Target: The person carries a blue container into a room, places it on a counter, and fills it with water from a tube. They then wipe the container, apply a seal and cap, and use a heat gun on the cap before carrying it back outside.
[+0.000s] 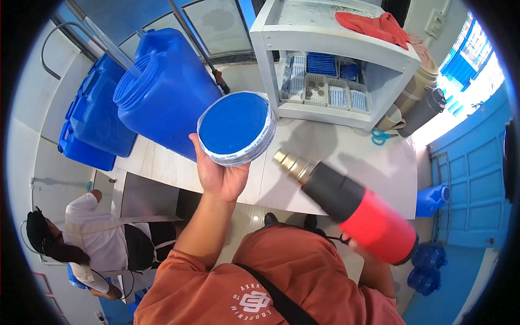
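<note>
My left hand (223,180) holds up a round blue lid (234,123) from below, its flat top facing me. A clear plastic band with small blue print (259,151) wraps its side; what lies under it is hidden. My right hand (362,249), partly behind the tool, grips a red and black heat gun (355,205). The gun is slightly blurred. Its metal nozzle (292,167) points up and left toward the lid's lower right side, with a gap between them.
A large open blue jug (170,103) stands left on the white table (346,181), with a tube in its mouth. At the back, a white shelf (325,116) holds small baskets and a red cloth (374,27). Teal scissors (382,137) lie right. A co-worker (103,230) is at left.
</note>
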